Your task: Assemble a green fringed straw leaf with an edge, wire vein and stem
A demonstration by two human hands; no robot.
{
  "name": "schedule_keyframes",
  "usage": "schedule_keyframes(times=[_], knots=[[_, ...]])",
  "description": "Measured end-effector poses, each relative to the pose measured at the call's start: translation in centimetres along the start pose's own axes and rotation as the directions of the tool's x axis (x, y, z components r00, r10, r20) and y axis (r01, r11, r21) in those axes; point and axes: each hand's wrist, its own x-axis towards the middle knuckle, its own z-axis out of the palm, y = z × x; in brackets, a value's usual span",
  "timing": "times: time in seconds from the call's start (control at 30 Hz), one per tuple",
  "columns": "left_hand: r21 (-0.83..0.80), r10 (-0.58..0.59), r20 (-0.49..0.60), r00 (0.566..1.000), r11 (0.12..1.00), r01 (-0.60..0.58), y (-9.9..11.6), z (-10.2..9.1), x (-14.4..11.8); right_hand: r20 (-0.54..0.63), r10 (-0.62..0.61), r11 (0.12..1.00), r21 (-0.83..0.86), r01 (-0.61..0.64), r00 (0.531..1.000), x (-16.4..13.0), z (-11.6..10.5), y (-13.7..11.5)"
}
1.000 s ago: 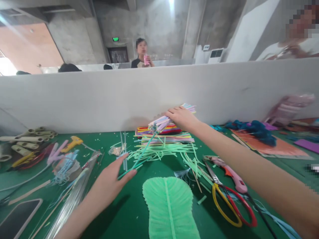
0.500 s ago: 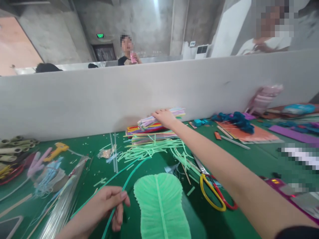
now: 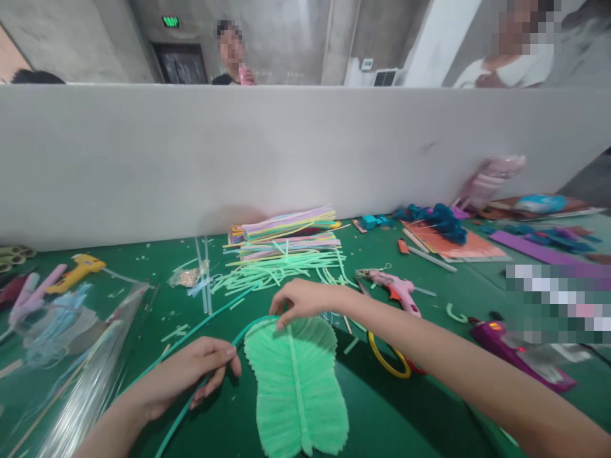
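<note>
A thin green stem (image 3: 210,372) is pinched between the thumb and fingers of the left hand (image 3: 191,372), which is closed around it. The stem curves up and over to the top edge of the green leaf (image 3: 296,381), which lies flat on the green bench (image 3: 420,407). The right hand (image 3: 305,299) rests with its fingertips on that top edge, the fingers loosely curled and holding nothing that can be seen.

Several risks are judged from this arrangement. The stem is springy; if the left grip is relaxed, the curved end may flick off the leaf. The leaf appears thin and ribbed, so heavy fingertip pressure may crease or tear it. The scissors (image 3: 389,362) lie just beside the right forearm and may be knocked. The glue gun (image 3: 398,289) lies near; a hot nozzle may be brushed.
</note>
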Motion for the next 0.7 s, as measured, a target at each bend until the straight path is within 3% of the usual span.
schedule_keyframes(times=[0.17, 0.3, 0.4, 0.53, 0.7], knots=[[0.084, 0.011, -0.102, 0.995, 0.996, -0.003, 0.2, -0.7, 0.4, -0.126, 0.100, 0.993, 0.069, -0.092, 0.987, 0.3, 1.6, 1.7], [0.244, 0.143, -0.241, 0.960, 0.966, -0.083, -0.2, -0.4, 1.5, -0.152, 0.132, 0.986, 0.120, -0.114, 0.979, 0.7, 1.4, 1.9], [0.425, 0.228, -0.272, 0.935, 0.900, -0.096, 0.7, 0.4, 2.7, -0.147, 0.170, 0.978, 0.145, -0.149, 0.974, 0.7, 1.5, 1.7], [0.641, 0.346, -0.212, 0.914, 0.755, -0.136, 3.1, 1.6, 4.9, -0.175, 0.194, 0.974, 0.151, -0.168, 0.965, 0.6, 2.1, 1.6], [0.677, 0.252, -0.089, 0.964, 0.725, -0.127, 4.6, 2.3, 7.1, -0.155, 0.174, 0.963, 0.233, -0.135, 0.973, -0.6, 2.9, 1.4]])
